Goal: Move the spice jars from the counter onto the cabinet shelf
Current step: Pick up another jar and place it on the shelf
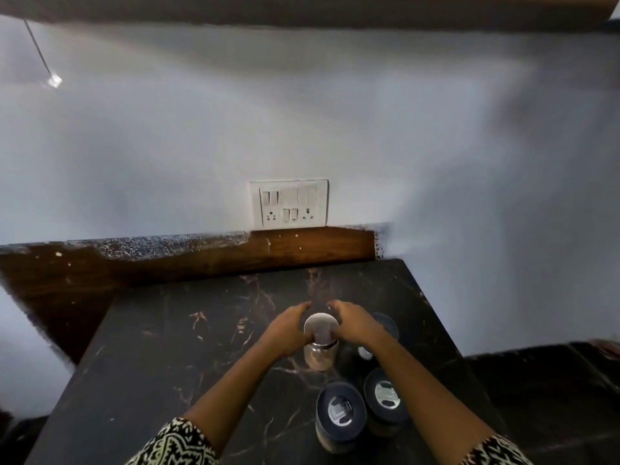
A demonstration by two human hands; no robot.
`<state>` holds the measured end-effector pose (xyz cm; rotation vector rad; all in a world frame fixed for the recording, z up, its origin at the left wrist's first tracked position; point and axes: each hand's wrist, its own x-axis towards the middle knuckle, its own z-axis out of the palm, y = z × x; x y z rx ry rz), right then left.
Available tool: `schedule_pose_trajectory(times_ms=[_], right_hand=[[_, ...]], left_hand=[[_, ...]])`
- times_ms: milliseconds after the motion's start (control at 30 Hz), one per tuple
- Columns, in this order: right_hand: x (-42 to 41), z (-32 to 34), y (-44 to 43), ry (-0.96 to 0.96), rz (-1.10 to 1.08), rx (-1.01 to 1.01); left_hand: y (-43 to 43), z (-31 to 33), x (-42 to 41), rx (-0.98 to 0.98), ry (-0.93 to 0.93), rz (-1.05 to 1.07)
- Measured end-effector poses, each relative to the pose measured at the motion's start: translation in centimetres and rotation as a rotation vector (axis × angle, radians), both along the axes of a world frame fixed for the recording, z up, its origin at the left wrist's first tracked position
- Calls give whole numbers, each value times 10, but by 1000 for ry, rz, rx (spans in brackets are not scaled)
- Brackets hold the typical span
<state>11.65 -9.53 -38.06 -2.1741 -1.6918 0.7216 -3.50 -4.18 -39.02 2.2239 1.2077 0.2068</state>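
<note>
A glass spice jar with a silver lid (321, 344) stands on the dark marble counter (174, 357). My left hand (290, 328) wraps its left side and my right hand (354, 322) its right side, both at lid height. Two jars with dark lids stand nearer me, one (339, 411) at the left and one (382, 399) at the right. Another dark-lidded jar (385, 325) is partly hidden behind my right wrist. The dark underside of a cabinet (302, 10) runs along the top of the view.
A white switch and socket plate (288, 203) sits on the wall above a brown wooden backsplash (312, 243). The counter ends at its right edge near the wall. A thin rod with a shiny tip (53, 80) hangs at the upper left.
</note>
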Motion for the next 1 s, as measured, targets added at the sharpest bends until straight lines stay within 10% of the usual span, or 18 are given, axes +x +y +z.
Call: schedule_pose_trajectory(times_ms=[500,1000], right_hand=[[6,-41,-5,112,-63,38],[-22,149,-55,736,117,420]], left_hand=[[4,-45,13,9,-182,88],[-20,169,-47,-141,-837,7]])
